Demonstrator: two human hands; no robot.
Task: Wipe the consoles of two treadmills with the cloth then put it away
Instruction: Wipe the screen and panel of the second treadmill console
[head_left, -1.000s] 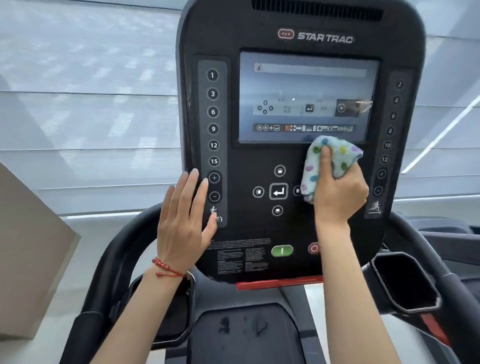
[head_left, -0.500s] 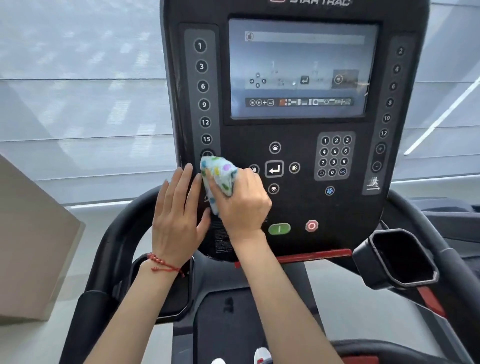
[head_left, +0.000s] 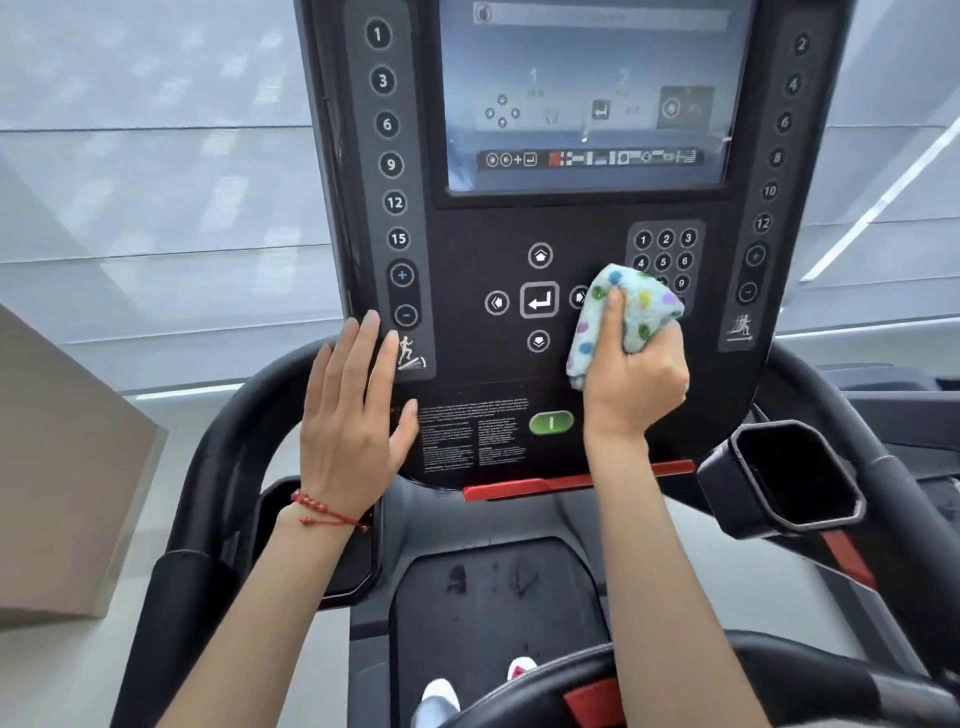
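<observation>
A black treadmill console fills the middle of the head view, with a lit screen above its buttons. My right hand grips a pale blue cloth with coloured dots and presses it against the panel, over the lower part of the number keypad and just right of the arrow buttons. My left hand lies flat, fingers spread, on the console's lower left edge beside the incline button strip. A red bead bracelet sits on that wrist.
Black handrails curve out on both sides of the console. A dark cup holder sticks out at the lower right. A beige block stands at the left. Window blinds hang behind. White shoe tips show on the deck below.
My right hand has swept the cloth from under the screen to the lower left of the panel, then back right onto the keypad. The view has tilted down. My left hand stays put.
</observation>
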